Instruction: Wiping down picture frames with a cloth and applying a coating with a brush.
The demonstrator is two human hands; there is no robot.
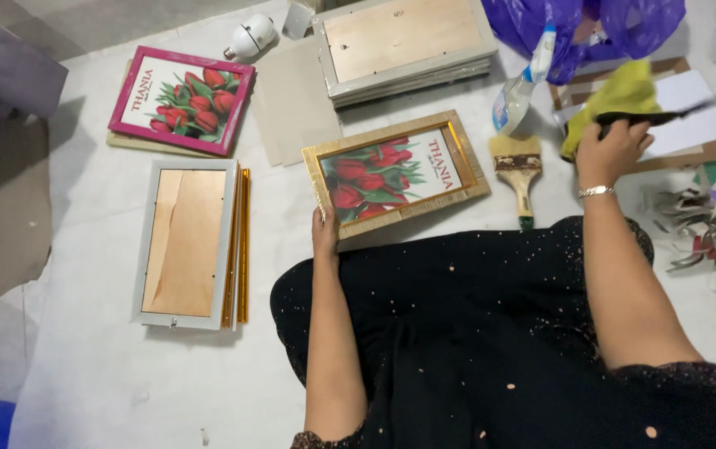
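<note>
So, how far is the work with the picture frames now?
Looks done: two stacks of frames lie face down. In hand: the left hand holds a gold frame with a tulip picture; the right hand grips a yellow cloth. Left: probably the pink frame, still face up.

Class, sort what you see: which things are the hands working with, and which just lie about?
In hand:
left hand holds gold picture frame
right hand on yellow cloth

Lying about:
paintbrush
spray bottle
pink frame
face-down frames
light bulb
purple bag
</note>
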